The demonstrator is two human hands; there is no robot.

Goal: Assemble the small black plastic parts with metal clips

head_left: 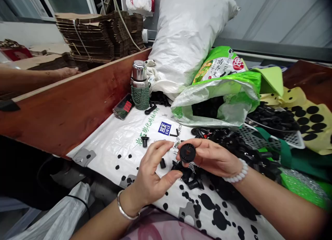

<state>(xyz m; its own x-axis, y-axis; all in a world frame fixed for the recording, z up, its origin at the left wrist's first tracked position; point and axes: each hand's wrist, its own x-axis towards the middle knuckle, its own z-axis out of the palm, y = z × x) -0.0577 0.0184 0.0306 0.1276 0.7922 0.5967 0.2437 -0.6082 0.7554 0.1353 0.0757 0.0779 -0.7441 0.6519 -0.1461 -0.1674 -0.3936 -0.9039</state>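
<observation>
A round black plastic part (187,153) with a dark disc face is gripped by the fingers of my right hand (214,156). My left hand (153,172) is just to its left, thumb and fingers spread apart with nothing visible between them. Under and behind the hands, several black plastic pieces (195,183) lie on a printed white sack sheet (103,157). A single black flanged piece (144,140) stands apart on the left. Loose black discs (221,219) are scattered near my lap.
A steel flask (140,84) and a phone (123,107) sit by the wooden side board (77,105). An open green rice bag (220,91) holds black parts. A white basket (269,138) stands right. Another person's hand (66,72) shows beyond the board, near stacked cardboard (95,37).
</observation>
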